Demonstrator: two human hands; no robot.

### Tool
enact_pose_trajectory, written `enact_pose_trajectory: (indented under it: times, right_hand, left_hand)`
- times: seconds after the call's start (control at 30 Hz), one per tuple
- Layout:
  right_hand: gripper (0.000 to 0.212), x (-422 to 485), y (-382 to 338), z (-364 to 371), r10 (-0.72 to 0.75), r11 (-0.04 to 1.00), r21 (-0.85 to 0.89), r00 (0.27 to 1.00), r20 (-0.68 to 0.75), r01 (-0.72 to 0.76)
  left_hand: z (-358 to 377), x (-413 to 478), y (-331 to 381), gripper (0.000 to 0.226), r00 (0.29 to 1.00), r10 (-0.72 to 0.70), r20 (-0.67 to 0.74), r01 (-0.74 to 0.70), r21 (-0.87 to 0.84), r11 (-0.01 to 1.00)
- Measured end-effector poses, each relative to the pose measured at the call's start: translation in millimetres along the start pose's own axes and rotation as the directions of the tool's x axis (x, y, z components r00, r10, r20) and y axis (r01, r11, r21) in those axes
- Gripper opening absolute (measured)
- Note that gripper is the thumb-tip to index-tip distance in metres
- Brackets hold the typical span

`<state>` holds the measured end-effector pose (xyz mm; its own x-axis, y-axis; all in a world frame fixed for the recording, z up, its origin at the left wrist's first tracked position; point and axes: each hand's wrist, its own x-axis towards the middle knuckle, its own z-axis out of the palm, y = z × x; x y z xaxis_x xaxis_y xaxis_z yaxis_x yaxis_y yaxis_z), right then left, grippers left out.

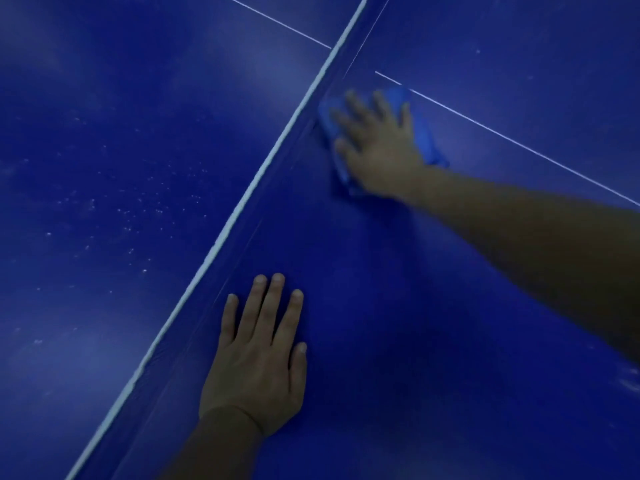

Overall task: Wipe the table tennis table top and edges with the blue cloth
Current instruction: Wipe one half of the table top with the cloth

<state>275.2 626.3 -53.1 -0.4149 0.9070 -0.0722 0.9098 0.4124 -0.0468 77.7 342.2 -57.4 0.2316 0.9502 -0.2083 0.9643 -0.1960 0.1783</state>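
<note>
Cloth (pixel 424 133) lay under your right hand (pixel 379 147), pressed flat with fingers spread, beside the net (pixel 242 202); your left hand (pixel 258 362) rested open on the table (pixel 415 323), grasping nothing.

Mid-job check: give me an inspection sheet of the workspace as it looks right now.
Surface: blue table tennis table, dark and clean-looking near the hands; white specks across the half beyond the net.
Job's things: blue cloth flat on the top beside the net, near the thin white centre line.
Clutter: nothing seen.
Hands: right hand pressed flat on the cloth; left hand spread flat on bare table, holding nothing.
Cables: nothing seen.
Surroundings: nothing seen beyond the table.
</note>
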Motion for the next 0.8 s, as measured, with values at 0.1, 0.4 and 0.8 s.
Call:
enact_pose_trajectory:
  times: [0.1,0.4,0.8]
  right_hand:
    - [0.059,13,13,-1,0.279,0.958,0.073,0.960,0.000,-0.278]
    - [0.058,10,-3,-3,0.386,0.919,0.082,0.923,0.005,-0.385]
    - [0.062,-88,133,5,0.817,0.567,0.127,0.575,0.040,-0.814]
  left_hand:
    - [-1,0,-1,0.064,1.000,-0.002,0.003,0.003,-0.004,1.000]
    - [-2,1,0,0.066,1.000,0.001,0.012,-0.002,0.027,1.000]
    - [1,0,-2,0.066,1.000,0.001,-0.011,-0.001,0.050,0.999]
